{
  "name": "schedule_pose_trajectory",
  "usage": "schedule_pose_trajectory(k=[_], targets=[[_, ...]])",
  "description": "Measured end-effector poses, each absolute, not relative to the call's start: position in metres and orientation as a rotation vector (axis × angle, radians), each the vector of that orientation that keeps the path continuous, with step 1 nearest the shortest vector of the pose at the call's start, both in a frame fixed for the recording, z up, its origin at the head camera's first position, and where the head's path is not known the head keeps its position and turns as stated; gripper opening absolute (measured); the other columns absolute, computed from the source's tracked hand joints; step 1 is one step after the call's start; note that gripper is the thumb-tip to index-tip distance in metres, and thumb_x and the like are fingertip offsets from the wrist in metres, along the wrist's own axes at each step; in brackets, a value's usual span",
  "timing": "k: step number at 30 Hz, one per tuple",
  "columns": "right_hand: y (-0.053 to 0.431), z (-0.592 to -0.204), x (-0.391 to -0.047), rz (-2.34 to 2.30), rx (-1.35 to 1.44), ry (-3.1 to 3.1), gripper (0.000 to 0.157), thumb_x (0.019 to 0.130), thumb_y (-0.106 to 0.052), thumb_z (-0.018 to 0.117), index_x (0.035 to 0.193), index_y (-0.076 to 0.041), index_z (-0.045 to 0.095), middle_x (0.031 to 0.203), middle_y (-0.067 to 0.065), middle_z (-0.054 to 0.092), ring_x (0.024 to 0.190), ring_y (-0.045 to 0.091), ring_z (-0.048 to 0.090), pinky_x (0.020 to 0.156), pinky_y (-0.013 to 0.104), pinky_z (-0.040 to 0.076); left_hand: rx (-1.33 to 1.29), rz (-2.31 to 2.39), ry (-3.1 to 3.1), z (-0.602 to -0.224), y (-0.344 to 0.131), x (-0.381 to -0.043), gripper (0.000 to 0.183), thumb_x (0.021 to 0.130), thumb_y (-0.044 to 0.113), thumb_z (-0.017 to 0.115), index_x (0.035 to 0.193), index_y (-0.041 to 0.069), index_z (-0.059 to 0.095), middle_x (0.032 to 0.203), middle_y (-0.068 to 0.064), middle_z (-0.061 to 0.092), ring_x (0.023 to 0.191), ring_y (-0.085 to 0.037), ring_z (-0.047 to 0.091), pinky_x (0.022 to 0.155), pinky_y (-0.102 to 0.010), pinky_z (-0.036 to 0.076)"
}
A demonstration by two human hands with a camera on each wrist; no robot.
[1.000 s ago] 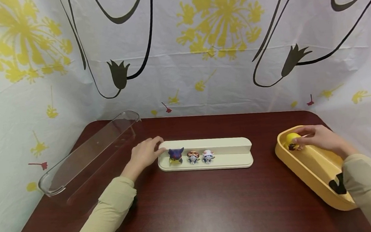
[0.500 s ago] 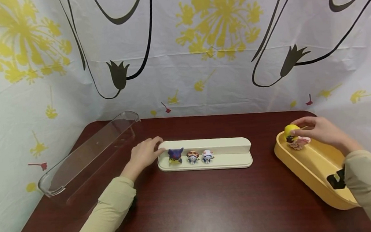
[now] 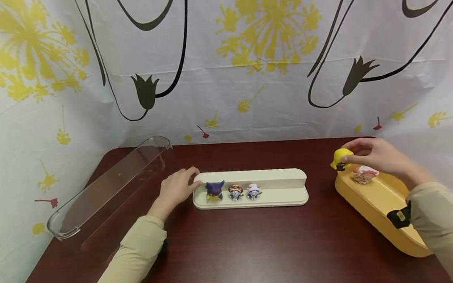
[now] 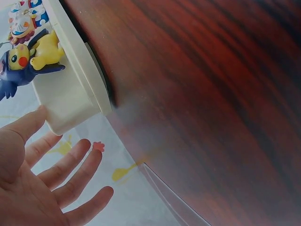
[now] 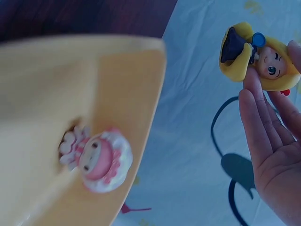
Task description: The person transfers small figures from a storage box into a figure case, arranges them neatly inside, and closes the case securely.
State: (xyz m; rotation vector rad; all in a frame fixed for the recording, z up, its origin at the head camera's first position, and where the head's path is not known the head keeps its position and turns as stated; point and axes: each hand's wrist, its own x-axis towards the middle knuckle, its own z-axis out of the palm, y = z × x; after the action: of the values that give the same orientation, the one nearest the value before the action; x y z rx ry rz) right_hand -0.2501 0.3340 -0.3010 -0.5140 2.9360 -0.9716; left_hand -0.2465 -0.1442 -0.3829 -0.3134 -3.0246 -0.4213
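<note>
In the head view, my left hand (image 3: pixel 175 185) rests at the left end of a cream display base (image 3: pixel 277 195), thumb and index fingertip touching its corner, the other fingers spread. A figurine in a dark blue horned costume (image 3: pixel 214 190) stands on the base nearest this hand. Beside it are a brown-hatted figurine (image 3: pixel 236 192) and a white-hatted figurine (image 3: pixel 253 191). My right hand (image 3: pixel 377 157) pinches a yellow-haired figurine (image 5: pixel 256 59) by its head, at the far end of a yellow tray (image 3: pixel 361 208). A pink-and-white figurine (image 5: pixel 101 160) lies inside the tray.
A clear plastic cover (image 3: pixel 113 185) lies at the left on the dark red table (image 3: pixel 252 251). A black strap (image 3: pixel 400 217) at the right wrist overlaps the tray. Patterned white cloth (image 3: pixel 214 97) hangs behind the table.
My right hand has lifted the yellow-haired figurine and moved it up and left, out over the tray's far rim. The pink-and-white figurine has come into sight. My left hand stays in place.
</note>
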Motion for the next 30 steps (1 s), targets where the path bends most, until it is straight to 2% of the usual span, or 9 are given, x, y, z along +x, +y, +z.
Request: schedule_pose_trajectory(k=[8, 16, 22, 30], targets=[[0.312, -0.3, -0.248, -0.946, -0.567, 2.979, 0.04, 0.08, -0.034, 0.064, 0.108, -0.007, 0.058, 0.094, 0.007, 0.062, 0.077, 0.008, 0.06, 0.063, 0.024, 0.045, -0.31, -0.42, -3.022, -0.383, -0.144, -0.246, 0.031, 0.083, 0.041, 0.058, 0.107, 0.022, 0.056, 0.078, 0.0, 0.051, 0.062, -0.016, 0.047, 0.05, -0.032, 0.038], [0.282, -0.303, -0.245, -1.032, -0.628, 2.965, 0.037, 0.079, -0.032, 0.066, 0.106, -0.008, 0.06, 0.092, 0.006, 0.062, 0.076, 0.012, 0.06, 0.064, 0.025, 0.044, -0.313, -0.421, -3.024, -0.382, -0.144, -0.245, 0.031, 0.083, 0.041, 0.058, 0.107, 0.022, 0.055, 0.078, 0.0, 0.05, 0.063, -0.017, 0.047, 0.05, -0.032, 0.038], [0.257, -0.307, -0.243, -1.035, -0.661, 2.953, 0.038, 0.077, -0.035, 0.067, 0.102, -0.008, 0.061, 0.089, 0.006, 0.062, 0.075, 0.015, 0.06, 0.067, 0.031, 0.043, -0.313, -0.425, -3.023, -0.382, -0.145, -0.245, 0.031, 0.083, 0.041, 0.058, 0.107, 0.022, 0.055, 0.078, 0.0, 0.051, 0.063, -0.017, 0.047, 0.05, -0.032, 0.038], [0.231, -0.322, -0.243, -1.016, -0.692, 2.981, 0.037, 0.074, -0.037, 0.069, 0.098, -0.008, 0.063, 0.085, 0.003, 0.063, 0.07, 0.013, 0.059, 0.058, 0.028, 0.045, -0.314, -0.429, -3.023, -0.383, -0.145, -0.245, 0.031, 0.083, 0.041, 0.058, 0.107, 0.022, 0.056, 0.078, 0.001, 0.051, 0.063, -0.016, 0.047, 0.05, -0.032, 0.038]])
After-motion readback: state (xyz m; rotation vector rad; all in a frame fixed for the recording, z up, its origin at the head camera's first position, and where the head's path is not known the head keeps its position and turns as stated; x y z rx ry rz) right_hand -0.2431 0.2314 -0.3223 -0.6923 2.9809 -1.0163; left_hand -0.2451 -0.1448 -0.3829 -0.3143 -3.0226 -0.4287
